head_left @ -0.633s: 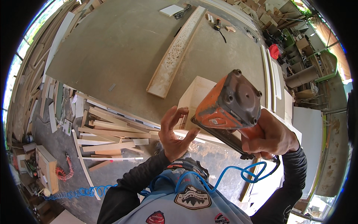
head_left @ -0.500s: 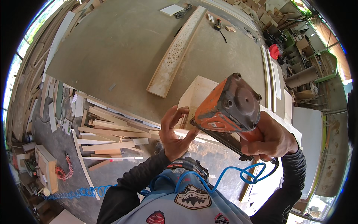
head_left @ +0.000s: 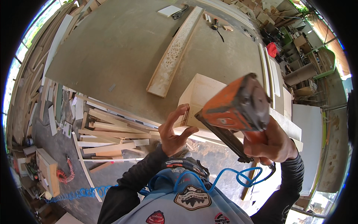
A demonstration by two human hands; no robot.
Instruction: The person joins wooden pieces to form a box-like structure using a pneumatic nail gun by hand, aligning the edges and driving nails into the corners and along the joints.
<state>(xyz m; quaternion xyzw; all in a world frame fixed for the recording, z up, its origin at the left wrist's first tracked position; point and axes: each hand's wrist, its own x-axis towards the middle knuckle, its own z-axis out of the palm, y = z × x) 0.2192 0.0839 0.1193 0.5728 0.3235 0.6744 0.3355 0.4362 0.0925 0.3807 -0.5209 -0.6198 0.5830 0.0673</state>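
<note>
My right hand grips an orange and black air nail gun by its handle. The gun is tilted, its big black head toward the upper right and its narrow nose down at the left. From the handle's base runs a blue air hose, looping across my front. A pale wooden box lies at the near table edge, partly hidden behind the gun. Beside its left corner is my left hand, open, thumb and forefinger apart; its forefinger tip overlaps the box edge, and contact cannot be told.
A long speckled board lies on the wide table. Beyond the box is a tape measure. Wooden strips are piled left of me, and pale boards line the table's right side. Coiled hose hangs at lower left.
The nail gun has shifted slightly right and tipped, its head blurred and turned more to the right. My left hand stays at the box corner, its fingers slightly straighter.
</note>
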